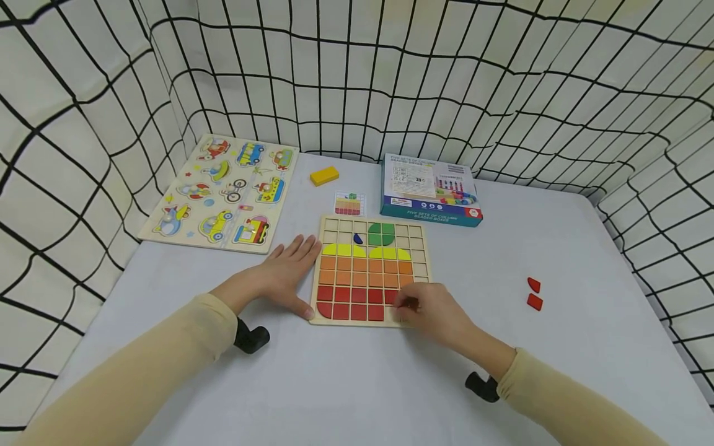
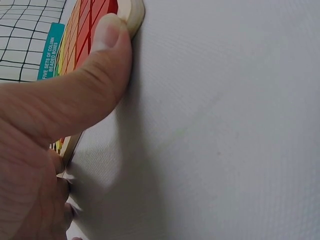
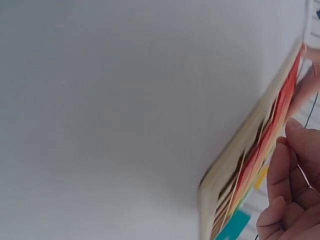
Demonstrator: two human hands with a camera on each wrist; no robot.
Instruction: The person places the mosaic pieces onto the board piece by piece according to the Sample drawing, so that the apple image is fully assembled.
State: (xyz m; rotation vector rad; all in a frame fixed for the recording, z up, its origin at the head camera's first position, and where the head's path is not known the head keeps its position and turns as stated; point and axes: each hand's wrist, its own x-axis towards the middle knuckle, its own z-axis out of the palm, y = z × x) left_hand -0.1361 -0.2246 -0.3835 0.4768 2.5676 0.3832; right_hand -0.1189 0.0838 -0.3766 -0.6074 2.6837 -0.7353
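My left hand (image 1: 287, 279) lies with spread fingers along the left edge of a wooden grid board (image 1: 421, 260), its thumb (image 2: 107, 37) on the lower left corner. Green, yellow, orange and red tiles (image 1: 359, 295) fill much of the grid in rows, with one small dark blue piece (image 1: 358, 238) near the top. Over the lower right red rows is my right hand (image 1: 432, 310); its thumb and index fingertip (image 3: 282, 142) come together close above the board. I cannot tell whether a tile sits between them. The cells beneath this hand are partly hidden.
Two loose red pieces (image 1: 534, 301) lie to the right. Behind the board are a pattern card (image 1: 349, 204), a yellow block (image 1: 325, 176) and a teal-edged game box (image 1: 429, 189). A vehicle puzzle board (image 1: 217, 192) lies back left. Black netting (image 1: 357, 80) surrounds the table.
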